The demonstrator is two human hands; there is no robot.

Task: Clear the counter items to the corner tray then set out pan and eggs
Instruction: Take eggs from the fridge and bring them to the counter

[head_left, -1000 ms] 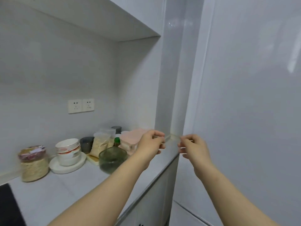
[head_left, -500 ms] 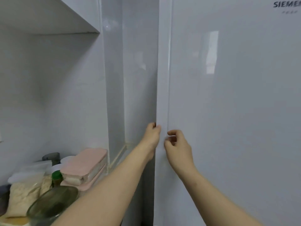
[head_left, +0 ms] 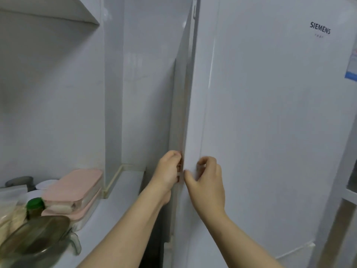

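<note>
**Fetching the eggs: fridge door at first opening.** Neither eggs nor pan is in view. The eggs are judged to lie behind the fridge door (head_left: 270, 132), which fills the right of the frame.

The left hand (head_left: 168, 171) has its fingers curled round the door's left edge (head_left: 186, 113), with the fingertips hidden behind it. The right hand (head_left: 207, 182) has its thumb hooked at the same edge, just beside the left hand, and its fingers bent against the front face. A narrow gap shows between the door's edge and the cabinet side.

On the counter (head_left: 116, 206) at lower left, several items stand close together towards the wall:
- pink-lidded containers (head_left: 75, 186)
- a green-capped bottle (head_left: 35, 205)
- a glass bowl (head_left: 36, 242)
- a bag of grain (head_left: 9, 215)

The strip of counter nearest the fridge carries nothing. No tray can be made out under the items. The clearing step is therefore judged done or nearly so, and both the pan and the eggs are still to be set out.

**Compared with half a second ago:**
- The door then lay shut, with its edge upright. Now it leans out and the gap has appeared.
- The left hand has closed further round the edge.
- The right thumb has come across to the edge.
- The view has swung right, so the brand name (head_left: 320, 30) now shows whole.
</note>
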